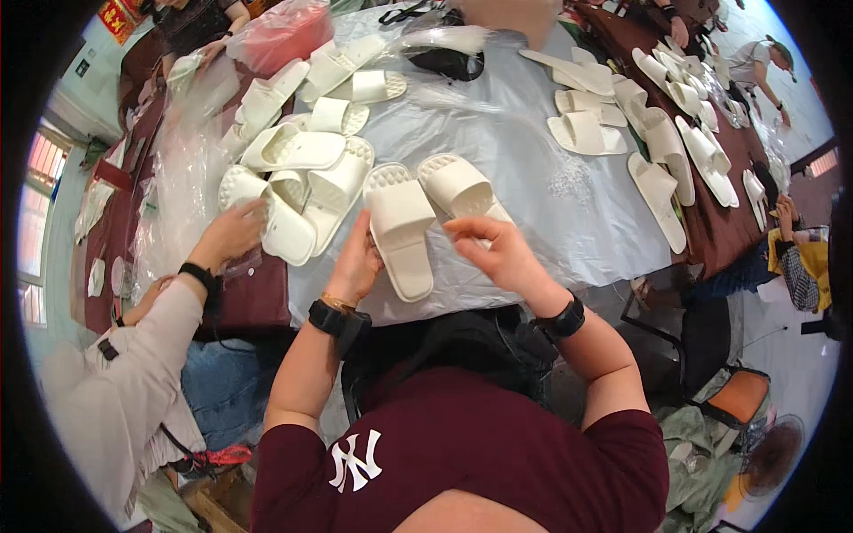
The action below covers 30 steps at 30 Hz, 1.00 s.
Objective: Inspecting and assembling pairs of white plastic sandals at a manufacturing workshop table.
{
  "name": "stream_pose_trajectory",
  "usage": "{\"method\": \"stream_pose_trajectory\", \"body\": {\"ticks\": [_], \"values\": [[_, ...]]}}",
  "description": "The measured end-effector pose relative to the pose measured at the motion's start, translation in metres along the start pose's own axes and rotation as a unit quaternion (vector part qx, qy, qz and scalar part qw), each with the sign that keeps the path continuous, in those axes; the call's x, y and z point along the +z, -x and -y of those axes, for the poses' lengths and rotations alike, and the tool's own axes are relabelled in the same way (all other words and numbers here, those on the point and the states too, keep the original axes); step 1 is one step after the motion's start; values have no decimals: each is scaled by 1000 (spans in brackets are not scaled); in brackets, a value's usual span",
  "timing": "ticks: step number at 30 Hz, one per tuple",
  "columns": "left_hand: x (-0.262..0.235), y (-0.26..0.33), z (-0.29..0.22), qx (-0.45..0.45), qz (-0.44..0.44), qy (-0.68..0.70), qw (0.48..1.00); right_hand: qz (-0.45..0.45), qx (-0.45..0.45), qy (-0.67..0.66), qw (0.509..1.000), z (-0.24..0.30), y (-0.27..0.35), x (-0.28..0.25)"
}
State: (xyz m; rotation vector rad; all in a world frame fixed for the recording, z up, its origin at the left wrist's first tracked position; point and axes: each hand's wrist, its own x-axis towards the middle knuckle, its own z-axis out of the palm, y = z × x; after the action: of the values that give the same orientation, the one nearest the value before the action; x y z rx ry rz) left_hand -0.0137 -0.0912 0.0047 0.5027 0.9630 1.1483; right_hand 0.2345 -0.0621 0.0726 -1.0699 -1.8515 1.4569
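Note:
Two white slide slippers are in front of me on the table's near edge. My left hand (357, 265) grips the left slipper (397, 213) by its left edge, the sole's near end tilted towards me. Beside it, the right slipper (456, 185) points away from me. My right hand (498, 253) is over this slipper's near end, fingers bent in towards the thumb. Whether something is pinched there, I cannot make out. To my left, a co-worker's hand (235, 233) touches a slipper (286, 229) at the edge of a pile.
Grey plastic sheeting (524, 115) covers the table. More slippers (342, 67) lie at the far left, and rows of slippers (662, 147) at the right. Clear plastic bags (191, 151) hang over the left side. A red plastic-wrapped bundle (284, 35) stands at the back. Other people work around the table.

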Motion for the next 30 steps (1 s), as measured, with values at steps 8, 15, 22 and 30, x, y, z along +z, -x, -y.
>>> {"method": "stream_pose_trajectory", "body": {"ticks": [8,15,22,30], "values": [[-9,8,10,67,-129,-64,987,-248,-102,325,907,-95,-51,-35],[-24,-18,24,161,-84,-362,914,-124,53,237,962,-84,-51,-27],[-20,-25,30,160,-132,-398,893,-113,85,289,947,-72,-45,-34],[-12,-29,33,164,-143,-401,890,-143,105,399,900,-92,-53,-26]]}}
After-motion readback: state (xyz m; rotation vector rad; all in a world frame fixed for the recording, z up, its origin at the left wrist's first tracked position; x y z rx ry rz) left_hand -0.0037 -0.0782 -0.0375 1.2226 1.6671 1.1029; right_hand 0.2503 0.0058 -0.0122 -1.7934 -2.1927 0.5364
